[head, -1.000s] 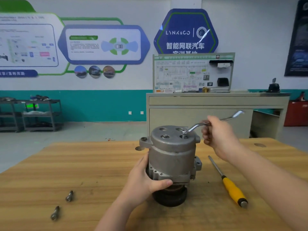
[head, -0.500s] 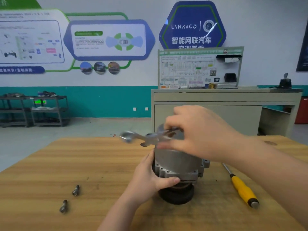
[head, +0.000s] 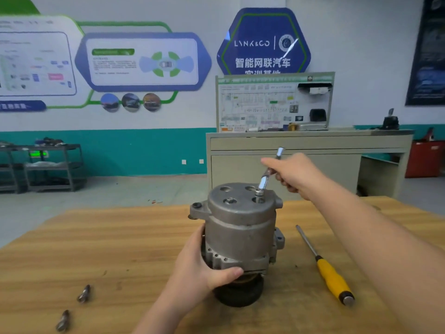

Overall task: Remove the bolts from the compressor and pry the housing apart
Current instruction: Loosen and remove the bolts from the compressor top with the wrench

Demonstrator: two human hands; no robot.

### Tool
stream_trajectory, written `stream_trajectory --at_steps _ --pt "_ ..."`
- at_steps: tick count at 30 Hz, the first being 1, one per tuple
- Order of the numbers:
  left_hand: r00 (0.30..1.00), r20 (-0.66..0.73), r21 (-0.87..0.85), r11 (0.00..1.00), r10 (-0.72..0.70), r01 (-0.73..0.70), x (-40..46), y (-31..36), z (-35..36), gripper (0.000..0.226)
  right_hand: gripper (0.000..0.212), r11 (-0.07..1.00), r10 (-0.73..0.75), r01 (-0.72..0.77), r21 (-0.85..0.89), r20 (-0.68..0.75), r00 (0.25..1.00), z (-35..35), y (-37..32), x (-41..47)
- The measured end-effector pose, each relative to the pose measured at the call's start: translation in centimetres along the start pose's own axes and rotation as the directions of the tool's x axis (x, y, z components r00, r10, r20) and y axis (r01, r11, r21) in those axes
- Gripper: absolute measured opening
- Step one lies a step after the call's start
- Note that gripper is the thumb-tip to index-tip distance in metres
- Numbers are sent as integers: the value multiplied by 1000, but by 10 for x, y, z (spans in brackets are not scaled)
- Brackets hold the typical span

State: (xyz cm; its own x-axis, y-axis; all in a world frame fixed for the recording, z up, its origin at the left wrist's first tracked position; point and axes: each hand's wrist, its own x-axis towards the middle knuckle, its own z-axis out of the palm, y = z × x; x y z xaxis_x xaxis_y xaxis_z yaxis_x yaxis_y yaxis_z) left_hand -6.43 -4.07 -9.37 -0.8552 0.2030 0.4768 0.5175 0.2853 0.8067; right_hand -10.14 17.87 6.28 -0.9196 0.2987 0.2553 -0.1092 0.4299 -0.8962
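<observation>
A grey metal compressor (head: 240,227) stands upright on its black pulley on the wooden table (head: 108,256). My left hand (head: 199,268) grips its lower left side. My right hand (head: 295,173) holds a silver wrench (head: 267,173) whose ring end sits on a bolt (head: 258,193) on the right of the top face. The wrench handle points up and away from me. Two removed bolts, one (head: 83,294) above the other (head: 63,320), lie on the table at the near left.
A yellow-handled screwdriver (head: 334,280) lies on the table right of the compressor, under my right forearm. Beyond the table stands a grey cabinet (head: 301,162) with a display board. Shelving carts stand at the far left wall.
My right hand has swung the wrench from over the compressor's left side back round to the right, with the handle now pointing up and away. My left hand has kept its hold.
</observation>
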Motion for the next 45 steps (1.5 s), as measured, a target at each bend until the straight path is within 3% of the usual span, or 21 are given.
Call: stream_trajectory --at_steps 4,9,12,14,15,17,18,21,24,26,30,33,35,37,39,41,45 --pt "1000 8 1 1000 -16 16 1 0 1 103 34 899 -207 279 -337 235 950 27 -44 -5" --pt "999 31 0 1000 -28 28 0 2 1 100 19 562 -479 709 -427 530 699 29 -69 -60" --pt "995 78 3 998 -59 59 -5 11 -5 109 19 367 -645 810 -458 501 576 12 -45 -97" --pt "995 15 40 995 -96 96 -9 25 -8 124 34 418 -711 813 -405 412 570 -7 -23 -115" --pt "992 -78 54 993 -104 108 -10 36 -11 128 40 504 -712 791 -346 352 608 -16 -12 -120" --pt "977 -212 106 994 36 -13 -4 65 -14 103 41 682 -677 714 -158 231 699 -33 9 -122" --pt "974 -191 180 980 119 -85 3 81 -15 88 40 746 -646 663 -51 186 741 -38 17 -120" --pt "969 82 468 849 234 -245 36 118 -13 50 34 847 -463 396 355 129 877 -40 34 -111" --pt "963 260 564 799 69 -210 63 136 -1 42 28 718 -262 85 691 155 953 -37 40 -99" --pt "957 288 563 813 -27 -147 73 140 6 37 18 620 -184 -18 785 167 969 -34 41 -92" --pt "972 230 553 828 -49 -90 79 140 8 28 7 455 38 -247 855 258 965 -35 39 -64" --pt "976 202 497 867 -77 -35 77 136 6 24 14 499 184 -412 762 372 910 -38 28 -31" --pt "982 160 474 880 -99 12 75 132 6 20 15 618 242 -478 624 428 871 -34 15 -10" --pt "993 67 552 833 -96 43 72 130 11 20 13 797 272 -450 403 425 863 -23 -2 7" --pt "992 -3 661 744 -127 97 69 128 19 38 14 940 254 -319 120 374 892 -7 -21 14" --pt "986 -14 723 679 -168 126 67 127 28 66 13 985 149 -110 -136 323 935 9 -40 11" --pt "984 83 805 592 -158 27 66 129 27 56 19 844 -131 269 -464 307 943 39 -62 -18"
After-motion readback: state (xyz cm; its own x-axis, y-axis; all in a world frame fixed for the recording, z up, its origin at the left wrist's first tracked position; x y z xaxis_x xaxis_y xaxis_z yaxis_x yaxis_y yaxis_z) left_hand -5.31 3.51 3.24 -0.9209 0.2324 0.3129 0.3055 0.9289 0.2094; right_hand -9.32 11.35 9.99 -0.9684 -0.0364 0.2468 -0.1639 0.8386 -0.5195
